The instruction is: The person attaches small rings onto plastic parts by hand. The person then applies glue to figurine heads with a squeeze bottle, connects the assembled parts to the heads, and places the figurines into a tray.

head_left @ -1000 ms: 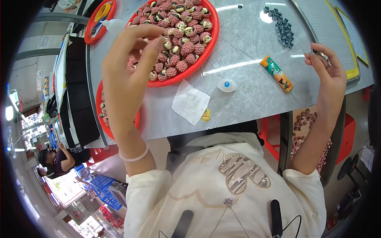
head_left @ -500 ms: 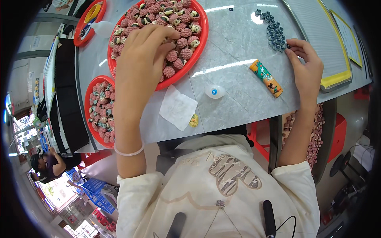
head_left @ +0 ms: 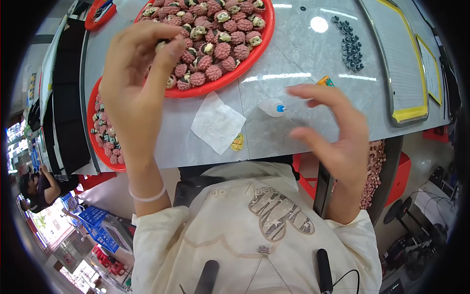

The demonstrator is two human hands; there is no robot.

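Note:
My left hand [head_left: 139, 81] is raised over the near left edge of a red basin [head_left: 230, 76] heaped with ridged pink pieces [head_left: 214, 72] that have cream and dark parts. Its thumb and forefinger curl together around a small cream-and-dark bit, only partly visible. My right hand [head_left: 338, 132], slightly blurred, hovers above the near table edge with thumb and fingers apart and nothing between them. Just left of its fingertips is a small white squeeze bottle [head_left: 270, 108] with a blue nozzle. Behind that hand, an orange-and-green tube [head_left: 325, 81] is mostly hidden.
Small dark grey pieces [head_left: 351, 51] lie in a cluster at the far right, beside a yellow-edged tray [head_left: 409, 115]. A white tissue [head_left: 215, 125] and gold sticker [head_left: 237, 142] are near the front edge. A smaller red basin [head_left: 105, 154] of pink pieces stands left.
My right hand has left the grey pieces and come left toward the bottle, its fingers spreading. My left hand has lifted back from the pink pieces. The view has shifted slightly.

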